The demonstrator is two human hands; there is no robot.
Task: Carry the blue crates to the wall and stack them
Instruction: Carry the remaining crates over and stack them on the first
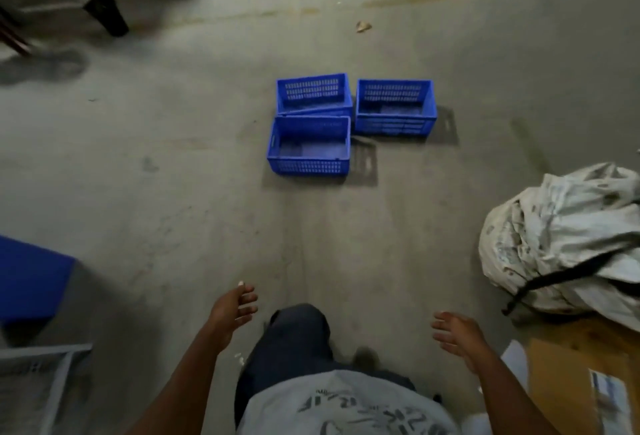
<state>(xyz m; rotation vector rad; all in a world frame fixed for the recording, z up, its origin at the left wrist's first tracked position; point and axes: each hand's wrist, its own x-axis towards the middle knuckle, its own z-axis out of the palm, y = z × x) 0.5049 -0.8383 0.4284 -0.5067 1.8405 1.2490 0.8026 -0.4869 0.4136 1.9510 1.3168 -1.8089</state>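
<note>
Three blue slatted crates stand empty on the concrete floor ahead of me. The nearest crate (pixel 308 145) sits front left. A second crate (pixel 313 93) lies just behind it and seems to tilt against it. The third crate (pixel 394 107) stands to the right, apart from the others. My left hand (pixel 235 308) hangs low in front of me, fingers loosely curled and holding nothing. My right hand (pixel 455 332) is spread open, palm inward, also holding nothing. Both hands are well short of the crates.
A large blue object (pixel 31 282) fills the left edge, with a grey mesh frame (pixel 38 382) below it. A bulging white sack with a black strap (pixel 568 244) and flat cardboard (pixel 571 375) lie at the right. Dark furniture legs (pixel 107 15) stand far left.
</note>
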